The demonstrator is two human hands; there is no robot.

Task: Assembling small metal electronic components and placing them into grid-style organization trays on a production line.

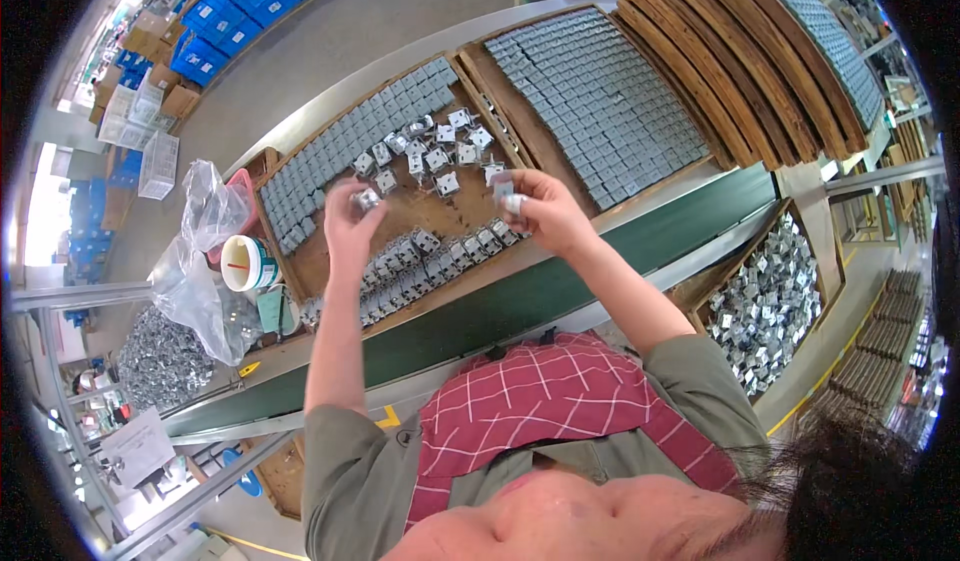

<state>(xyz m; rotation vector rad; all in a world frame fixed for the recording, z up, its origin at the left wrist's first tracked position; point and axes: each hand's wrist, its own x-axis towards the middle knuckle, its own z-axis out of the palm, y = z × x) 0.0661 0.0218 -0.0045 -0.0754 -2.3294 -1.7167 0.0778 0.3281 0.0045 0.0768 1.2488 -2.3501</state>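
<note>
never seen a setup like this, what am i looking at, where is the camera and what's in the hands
There is no machine arm here; a person is working by hand. The single picture comes from a wide fisheye camera worn on the head and looking down, so straight edges bend, and the picture's left is the person's left.

The left hand holds a small metal part. The right hand holds another metal piece.

Below them is a wooden tray: grey parts in tight rows along its far side, loose metal parts in the middle, more lined up along the near side. A second tray, to the right, carries many rows. A green strip runs along the person's side, and a white bucket stands at the left.
</note>
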